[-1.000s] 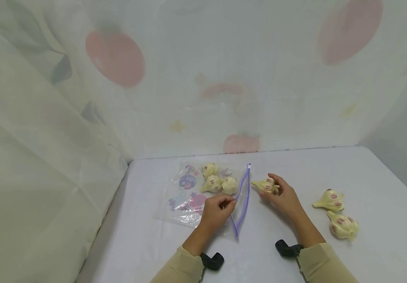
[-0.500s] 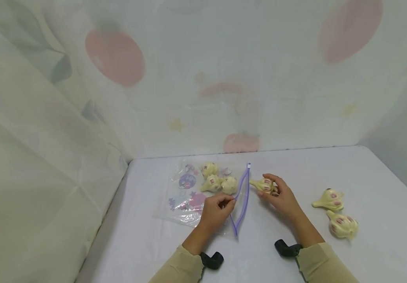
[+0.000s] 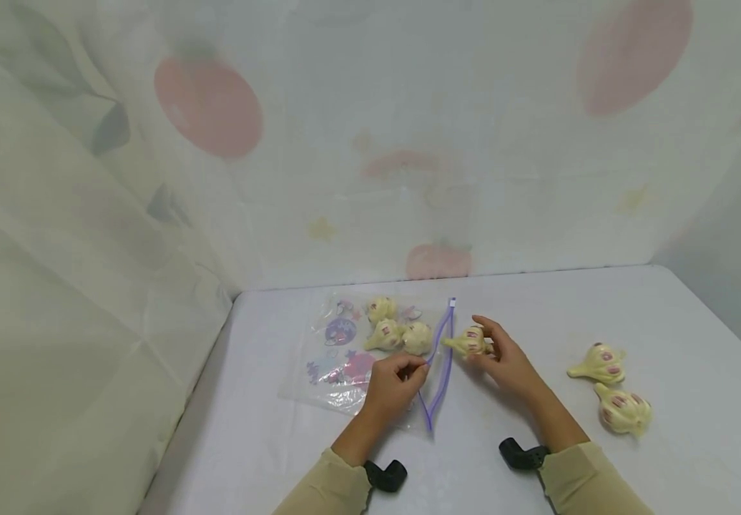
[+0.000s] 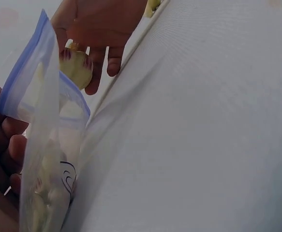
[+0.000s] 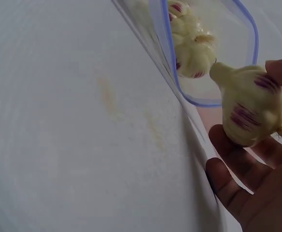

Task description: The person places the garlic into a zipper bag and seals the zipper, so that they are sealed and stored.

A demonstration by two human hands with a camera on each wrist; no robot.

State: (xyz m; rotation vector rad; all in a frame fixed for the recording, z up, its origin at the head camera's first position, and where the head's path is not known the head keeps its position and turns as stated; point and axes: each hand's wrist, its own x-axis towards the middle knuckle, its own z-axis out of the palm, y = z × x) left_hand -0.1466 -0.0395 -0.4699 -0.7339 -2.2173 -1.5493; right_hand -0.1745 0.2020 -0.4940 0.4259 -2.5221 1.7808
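Note:
A clear zip bag (image 3: 319,379) with printed pictures lies on the table, its purple-edged mouth spread apart toward the right. Three garlic bulbs (image 3: 381,335) rest inside it. My left hand (image 3: 391,386) pinches the near lip of the mouth between thumb and fingers. In my right hand (image 3: 512,361) a garlic bulb (image 5: 252,104) is held between thumb and fingers, stem pointing left. That stem's tip is at the bag's opening, as the head and right wrist views show; the bulb's body is still outside the purple rim (image 5: 255,34).
Two more garlic bulbs, an upper one (image 3: 599,363) and a lower one (image 3: 625,411), lie on the white table (image 3: 686,336) to the right of my right hand. A printed curtain (image 3: 345,143) hangs behind the table, and another stands along its left side.
My right hand has carried its garlic bulb a little to the left, up to the bag's mouth. The left hand keeps its pinch on the bag in the same place.

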